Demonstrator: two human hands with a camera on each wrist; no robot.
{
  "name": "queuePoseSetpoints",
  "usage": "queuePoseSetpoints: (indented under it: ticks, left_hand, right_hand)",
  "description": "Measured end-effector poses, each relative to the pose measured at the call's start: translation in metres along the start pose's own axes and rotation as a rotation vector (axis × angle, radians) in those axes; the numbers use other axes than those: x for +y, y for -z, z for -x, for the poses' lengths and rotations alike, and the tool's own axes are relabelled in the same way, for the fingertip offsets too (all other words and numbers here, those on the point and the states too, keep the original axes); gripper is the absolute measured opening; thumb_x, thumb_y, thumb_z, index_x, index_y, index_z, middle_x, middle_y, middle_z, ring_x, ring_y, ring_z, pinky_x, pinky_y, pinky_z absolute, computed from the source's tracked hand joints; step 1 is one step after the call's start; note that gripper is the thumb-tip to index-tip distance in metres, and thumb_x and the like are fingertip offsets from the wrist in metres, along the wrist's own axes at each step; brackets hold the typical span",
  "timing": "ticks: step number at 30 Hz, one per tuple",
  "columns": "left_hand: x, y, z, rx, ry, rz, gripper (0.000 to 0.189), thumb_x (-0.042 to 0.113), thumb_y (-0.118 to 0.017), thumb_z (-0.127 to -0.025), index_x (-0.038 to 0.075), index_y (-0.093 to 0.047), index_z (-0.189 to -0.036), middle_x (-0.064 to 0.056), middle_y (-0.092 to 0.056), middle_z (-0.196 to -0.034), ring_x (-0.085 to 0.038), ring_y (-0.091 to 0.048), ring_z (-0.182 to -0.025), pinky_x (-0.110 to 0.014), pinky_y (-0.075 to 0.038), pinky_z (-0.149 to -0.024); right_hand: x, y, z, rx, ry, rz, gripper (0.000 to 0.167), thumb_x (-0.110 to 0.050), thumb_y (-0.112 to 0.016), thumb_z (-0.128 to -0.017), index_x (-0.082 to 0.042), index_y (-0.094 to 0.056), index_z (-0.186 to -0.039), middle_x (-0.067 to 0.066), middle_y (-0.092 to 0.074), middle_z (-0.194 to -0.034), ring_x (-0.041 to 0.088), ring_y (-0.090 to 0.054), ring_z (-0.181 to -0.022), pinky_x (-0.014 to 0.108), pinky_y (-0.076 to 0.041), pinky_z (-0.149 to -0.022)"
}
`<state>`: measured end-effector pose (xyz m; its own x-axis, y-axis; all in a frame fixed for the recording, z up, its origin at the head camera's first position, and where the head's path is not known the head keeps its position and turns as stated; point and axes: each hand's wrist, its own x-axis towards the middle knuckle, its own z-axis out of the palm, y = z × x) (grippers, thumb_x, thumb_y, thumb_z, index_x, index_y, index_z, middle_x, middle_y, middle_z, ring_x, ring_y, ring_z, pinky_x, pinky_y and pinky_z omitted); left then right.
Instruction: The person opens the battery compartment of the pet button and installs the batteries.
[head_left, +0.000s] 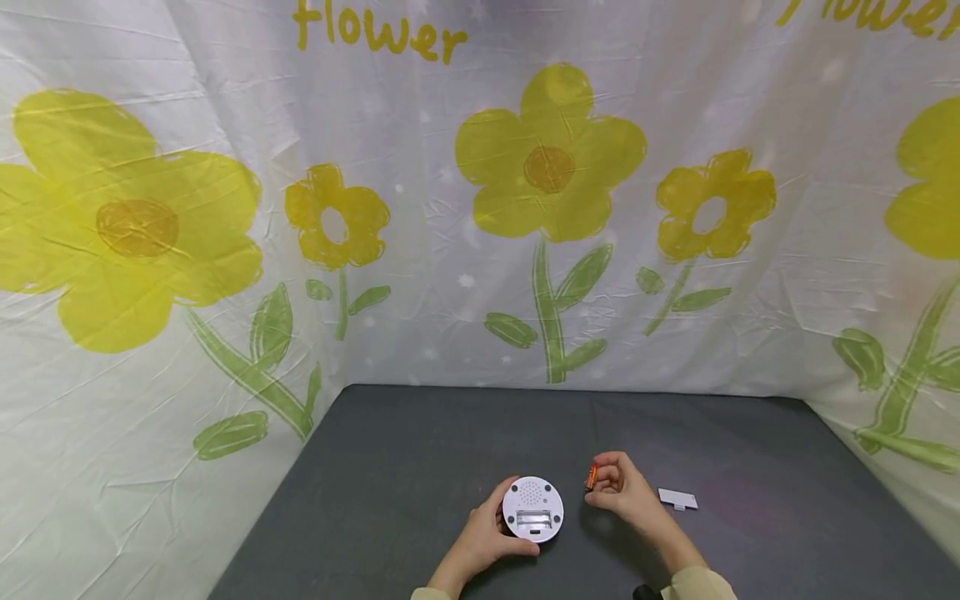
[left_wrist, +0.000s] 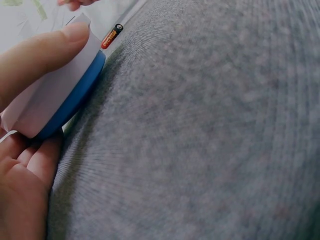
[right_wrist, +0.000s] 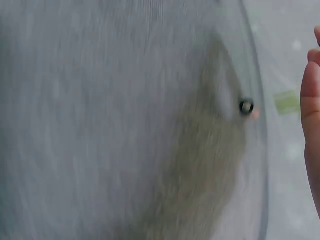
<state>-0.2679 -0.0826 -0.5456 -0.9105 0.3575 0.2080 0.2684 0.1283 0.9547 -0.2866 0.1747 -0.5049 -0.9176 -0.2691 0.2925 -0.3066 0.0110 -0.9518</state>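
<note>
My left hand grips a round white device by its side, thumb at the near edge and fingers round the far left. Its face shows small dark feet, a speaker grille and an uncovered battery compartment. In the left wrist view its blue part shows beside the white casing. Just to the right, my right hand holds an orange-and-black battery between thumb and index finger, apart from the device. The right wrist view catches the battery's dark end; most of that hand lies outside it.
A white battery cover with a small tab lies on the dark grey tabletop, right of my right hand. A pale curtain printed with yellow flowers surrounds the table at the back and sides.
</note>
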Motion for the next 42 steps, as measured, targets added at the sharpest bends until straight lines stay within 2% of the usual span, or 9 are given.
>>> queuePoseSetpoints:
  ticks: [4, 11, 17, 22, 26, 31, 36, 42]
  left_hand:
    - [0.002, 0.0, 0.0, 0.001, 0.006, -0.005, 0.098, 0.008, -0.088, -0.059, 0.005, -0.034, -0.141, -0.007, -0.054, -0.122, -0.014, -0.054, -0.103, -0.021, -0.044, -0.081]
    - [0.004, 0.0, 0.0, 0.001, 0.006, -0.029, 0.098, 0.009, -0.088, -0.059, 0.004, -0.034, -0.14, -0.007, -0.053, -0.123, -0.014, -0.053, -0.105, -0.021, -0.044, -0.083]
    - [0.001, 0.001, -0.002, -0.006, 0.018, -0.002, 0.098, 0.007, -0.087, -0.059, 0.005, -0.034, -0.141, -0.007, -0.052, -0.125, -0.014, -0.053, -0.106, -0.02, -0.044, -0.082]
    - [0.0, 0.001, -0.002, -0.011, 0.021, -0.011, 0.098, 0.006, -0.087, -0.06, 0.006, -0.033, -0.142, -0.007, -0.052, -0.125, -0.013, -0.053, -0.106, -0.02, -0.044, -0.082]
    - [0.008, 0.001, 0.0, -0.016, 0.014, -0.009, 0.096, 0.005, -0.086, -0.061, 0.002, -0.033, -0.141, -0.01, -0.052, -0.125, -0.014, -0.053, -0.105, -0.02, -0.044, -0.081]
    - [0.02, 0.002, 0.004, -0.018, -0.001, -0.023, 0.093, 0.005, -0.086, -0.061, -0.002, -0.034, -0.139, -0.015, -0.052, -0.125, -0.015, -0.054, -0.106, -0.021, -0.044, -0.081]
    - [0.008, 0.001, 0.001, -0.008, -0.017, -0.06, 0.095, 0.007, -0.086, -0.061, 0.004, -0.034, -0.14, -0.011, -0.052, -0.126, -0.014, -0.054, -0.106, -0.02, -0.044, -0.082]
    - [-0.001, 0.001, 0.0, -0.005, -0.002, -0.076, 0.096, 0.013, -0.087, -0.061, 0.006, -0.034, -0.141, -0.009, -0.052, -0.126, -0.013, -0.053, -0.107, -0.02, -0.044, -0.083]
  right_hand:
    - [-0.004, -0.009, -0.001, -0.065, 0.015, -0.01, 0.065, 0.011, -0.07, -0.071, 0.013, -0.035, -0.126, 0.024, -0.055, -0.087, 0.013, -0.056, -0.076, 0.023, -0.048, -0.067]
    - [-0.005, -0.022, -0.001, -0.129, 0.014, -0.012, 0.047, 0.007, -0.071, -0.075, 0.018, -0.043, -0.111, 0.026, -0.059, -0.088, 0.013, -0.059, -0.076, 0.026, -0.051, -0.067]
    - [-0.003, -0.029, -0.001, -0.186, 0.043, -0.007, 0.032, 0.004, -0.063, -0.084, 0.02, -0.046, -0.106, 0.028, -0.062, -0.087, 0.011, -0.061, -0.075, 0.027, -0.051, -0.066]
    - [-0.004, -0.036, 0.0, -0.208, 0.037, -0.001, 0.022, 0.005, -0.056, -0.088, 0.019, -0.049, -0.104, 0.029, -0.062, -0.088, 0.012, -0.062, -0.074, 0.028, -0.052, -0.065]
    - [-0.013, -0.045, 0.004, -0.161, 0.048, 0.086, 0.016, 0.006, -0.059, -0.086, 0.015, -0.054, -0.099, 0.026, -0.063, -0.086, 0.011, -0.06, -0.071, 0.027, -0.051, -0.062]
    - [-0.02, -0.057, 0.01, -0.045, 0.109, 0.236, 0.013, 0.005, -0.067, -0.08, 0.007, -0.061, -0.091, 0.019, -0.06, -0.081, 0.009, -0.053, -0.066, 0.023, -0.046, -0.057]
    - [-0.004, -0.061, 0.009, 0.039, 0.14, 0.319, 0.013, -0.003, -0.073, -0.075, -0.004, -0.065, -0.086, 0.003, -0.053, -0.074, 0.006, -0.044, -0.061, 0.021, -0.039, -0.052]
    - [0.005, -0.062, 0.009, 0.011, 0.104, 0.364, 0.013, -0.012, -0.076, -0.074, -0.011, -0.066, -0.08, -0.004, -0.051, -0.074, 0.006, -0.044, -0.062, 0.021, -0.039, -0.053]
